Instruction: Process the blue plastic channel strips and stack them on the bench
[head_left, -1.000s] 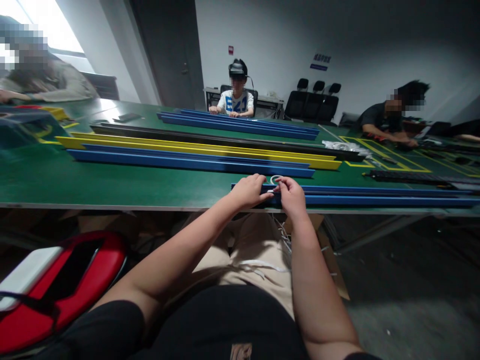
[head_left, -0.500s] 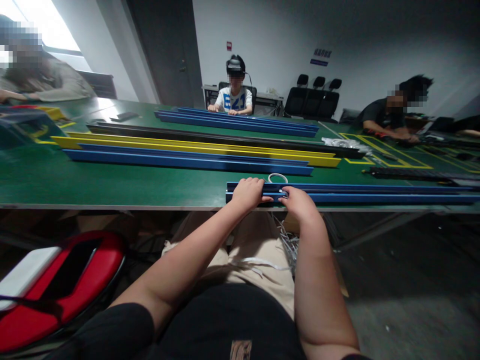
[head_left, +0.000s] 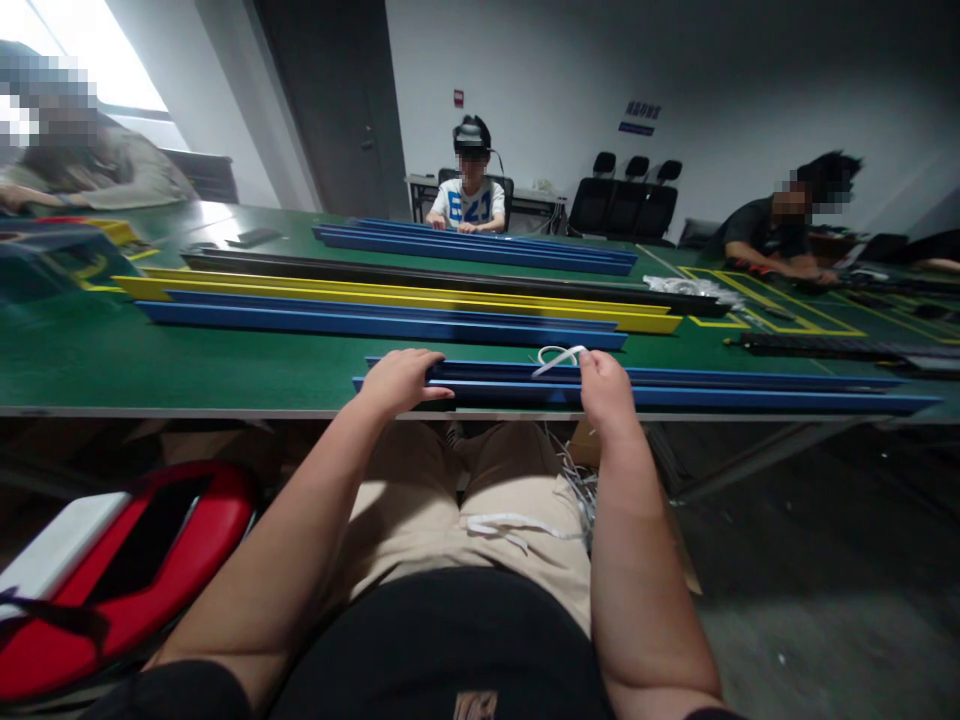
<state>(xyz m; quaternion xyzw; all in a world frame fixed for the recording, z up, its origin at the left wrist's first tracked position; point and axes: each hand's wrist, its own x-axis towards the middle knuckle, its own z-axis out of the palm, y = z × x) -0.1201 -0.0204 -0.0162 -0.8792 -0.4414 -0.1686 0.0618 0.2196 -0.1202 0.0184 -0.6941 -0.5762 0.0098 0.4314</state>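
Two long blue rails (head_left: 720,392) lie side by side along the table's front edge. My left hand (head_left: 401,382) rests over their left part, fingers bent over the far rail and thumb at the near one. Above the rails, my right hand (head_left: 606,388) pinches the end of a thin white strip (head_left: 559,361), which curls into a loop on the far side of the rails. The tips of the right fingers are partly hidden.
Beyond lie another blue rail (head_left: 375,322), a yellow rail (head_left: 397,298), a black rail (head_left: 457,278) and more blue rails (head_left: 480,248) on the green table (head_left: 247,370). Several people sit around it. A red stool (head_left: 187,560) stands at the lower left.
My left hand has moved left, and the near blue rails have shifted left with their ends now apart. My right hand has lifted slightly, raising part of the white strip.
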